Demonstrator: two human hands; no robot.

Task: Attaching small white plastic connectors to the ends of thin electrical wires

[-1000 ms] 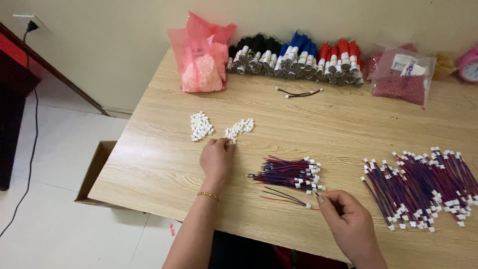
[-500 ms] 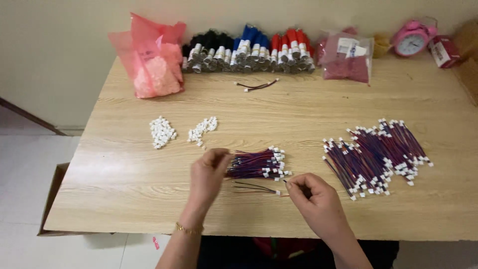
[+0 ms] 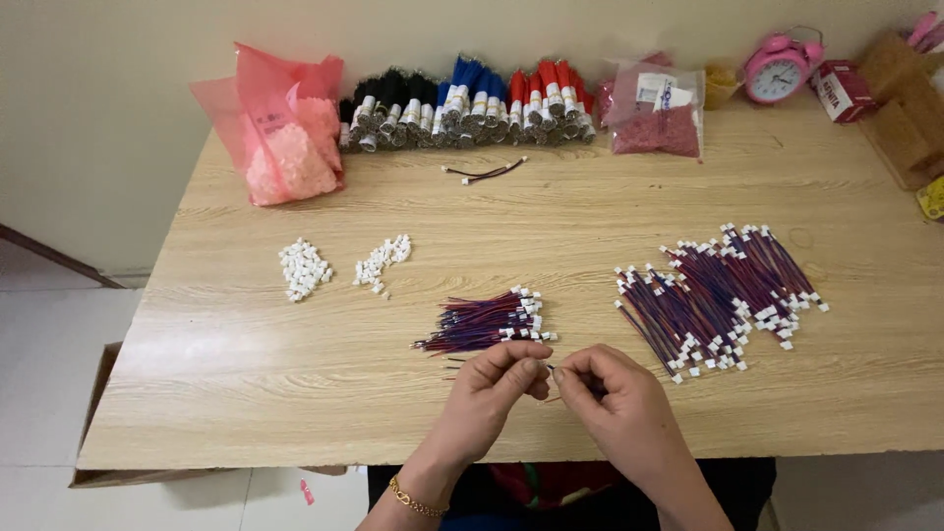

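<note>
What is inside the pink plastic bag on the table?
The pink bag holds a heap of small pale pieces, seen through the plastic at its lower part. Their exact kind cannot be told, and the crumpled top hides anything higher inside.

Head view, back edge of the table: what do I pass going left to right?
Pink plastic bag → black wire bundles → blue wire bundles → red wire bundles → clear bag of red bits → pink alarm clock.
</note>
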